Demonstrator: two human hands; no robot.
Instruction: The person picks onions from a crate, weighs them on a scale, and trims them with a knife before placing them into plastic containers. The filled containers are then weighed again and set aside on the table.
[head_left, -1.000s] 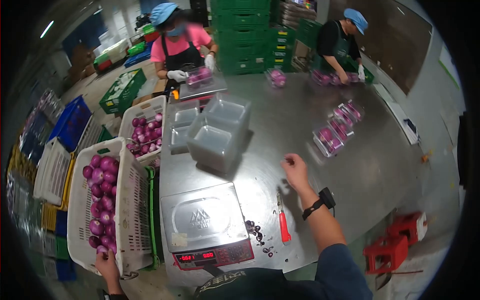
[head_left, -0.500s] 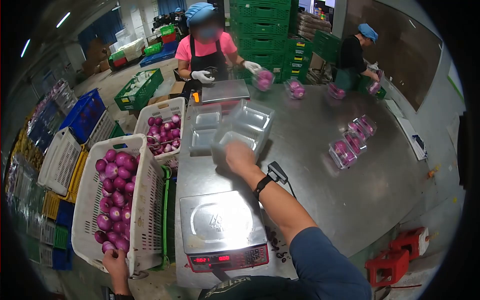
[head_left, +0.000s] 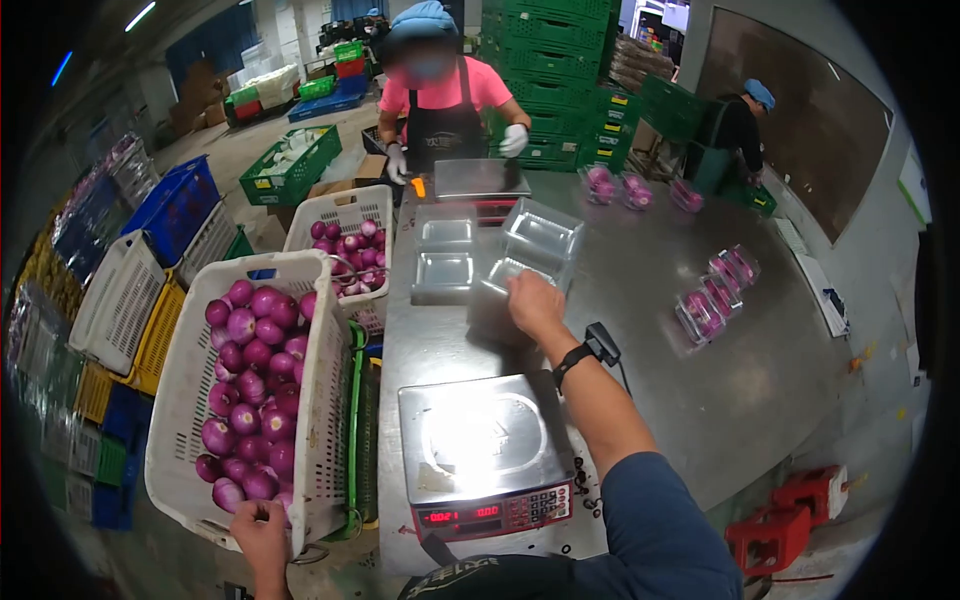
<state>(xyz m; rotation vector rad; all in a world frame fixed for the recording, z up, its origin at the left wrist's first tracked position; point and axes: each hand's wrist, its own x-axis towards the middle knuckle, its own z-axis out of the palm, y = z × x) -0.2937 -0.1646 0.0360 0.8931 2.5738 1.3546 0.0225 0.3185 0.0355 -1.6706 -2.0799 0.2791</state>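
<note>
My left hand (head_left: 262, 537) is closed over the near rim of a white plastic crate (head_left: 165, 440), right beside the heap of red onions (head_left: 250, 400). Stretched forward across the metal table, my right hand (head_left: 535, 303) grips the near edge of a clear plastic container (head_left: 496, 318) in a stack; its fingertips are partly hidden. More clear containers (head_left: 445, 268) stand just left of it. Between my arms sits a scale (head_left: 485, 440) with a bare steel plate and red-lit digits.
A second white crate of onions (head_left: 350, 250) stands farther back. Packed onion boxes (head_left: 712, 298) lie on the table's right side, others (head_left: 635, 190) at its far edge. Facing me behind another scale (head_left: 480, 180) is a co-worker (head_left: 440, 110); another person (head_left: 735, 130) works at back right.
The view has shifted, moving the scene rightward. My right hand stays at the container. The co-worker's gloved hand has let go of an onion box, which now rests on the table's far edge.
</note>
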